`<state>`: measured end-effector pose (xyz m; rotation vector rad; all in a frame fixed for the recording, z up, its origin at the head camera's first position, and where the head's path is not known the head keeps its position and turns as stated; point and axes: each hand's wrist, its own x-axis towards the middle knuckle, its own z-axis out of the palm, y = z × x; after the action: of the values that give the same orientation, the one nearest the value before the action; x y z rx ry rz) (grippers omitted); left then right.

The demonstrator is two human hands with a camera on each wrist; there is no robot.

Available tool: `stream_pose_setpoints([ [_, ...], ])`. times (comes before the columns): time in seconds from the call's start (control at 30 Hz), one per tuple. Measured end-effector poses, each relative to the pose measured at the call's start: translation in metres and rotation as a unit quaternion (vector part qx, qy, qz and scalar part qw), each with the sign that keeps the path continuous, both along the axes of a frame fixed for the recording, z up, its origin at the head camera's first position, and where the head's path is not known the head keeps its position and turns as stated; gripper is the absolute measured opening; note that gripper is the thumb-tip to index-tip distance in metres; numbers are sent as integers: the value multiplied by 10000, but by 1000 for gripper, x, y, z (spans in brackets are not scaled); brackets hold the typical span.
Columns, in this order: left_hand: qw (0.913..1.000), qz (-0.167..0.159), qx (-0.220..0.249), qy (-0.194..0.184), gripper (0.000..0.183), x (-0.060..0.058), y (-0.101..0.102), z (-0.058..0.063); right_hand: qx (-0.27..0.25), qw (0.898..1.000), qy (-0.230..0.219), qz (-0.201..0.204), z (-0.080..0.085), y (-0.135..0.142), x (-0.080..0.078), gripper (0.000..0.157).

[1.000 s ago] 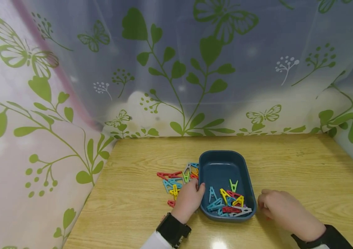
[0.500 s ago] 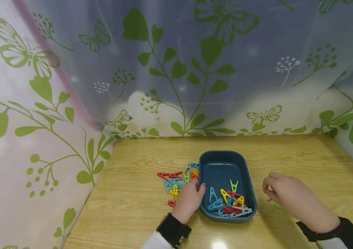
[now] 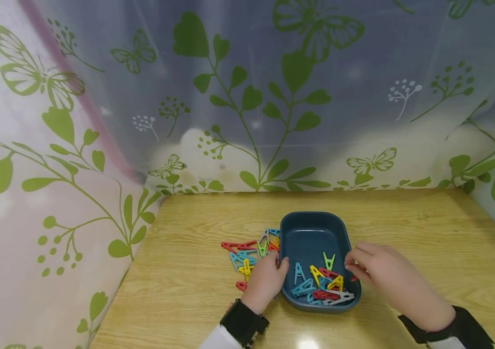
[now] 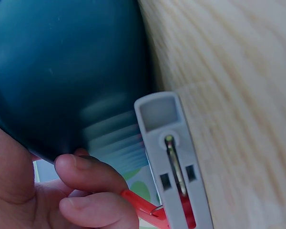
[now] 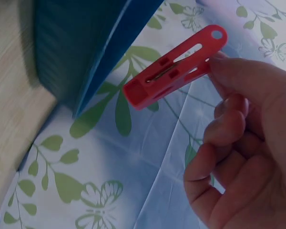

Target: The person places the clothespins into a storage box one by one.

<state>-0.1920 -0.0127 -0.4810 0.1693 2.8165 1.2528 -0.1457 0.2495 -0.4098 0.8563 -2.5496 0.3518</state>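
A dark blue plastic tub [image 3: 313, 242] stands on the table with several coloured clothespins [image 3: 317, 286] in its near half. My left hand [image 3: 265, 278] grips its left rim, thumb over the edge and fingers along the outer wall. In the left wrist view, a grey clothespin [image 4: 164, 143] and part of a red one lie beside those fingers. My right hand [image 3: 382, 276] is at the tub's right rim. Between thumb and forefinger it pinches a red clothespin [image 5: 176, 67] by one end, and the other end points toward the tub wall.
Left of the tub, several loose clothespins [image 3: 243, 257] in red, blue, yellow, green and grey lie in a pile, partly hidden by the left hand. A patterned curtain [image 3: 230, 121] hangs behind and at both sides of the wooden table [image 3: 186, 300].
My right hand rose from the table right of the tub, then came left to its rim with the red clothespin. A green bit under it is now out of sight. The left hand stayed put.
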Motion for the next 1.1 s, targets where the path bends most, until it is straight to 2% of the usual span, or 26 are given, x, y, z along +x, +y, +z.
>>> stream_pose_setpoints([
  [0.3, 10000, -5, -3, 80, 32, -1, 0, 0, -269, 9973, 256, 631, -14, -16, -4, 33],
  [0.63, 9999, -7, -10, 126, 32, 0, -2, 0, 136, 9964, -194, 814, -31, -24, -7, 23],
  [0.97, 9999, 1, -12, 101, 33, 0, -1, 0, 236, 9932, -780, 826, -33, -23, -6, 19],
  [1.1, 9999, 4, -15, 136, 33, 0, -1, 0, 303, 9924, -873, 807, -33, -23, -7, 18],
])
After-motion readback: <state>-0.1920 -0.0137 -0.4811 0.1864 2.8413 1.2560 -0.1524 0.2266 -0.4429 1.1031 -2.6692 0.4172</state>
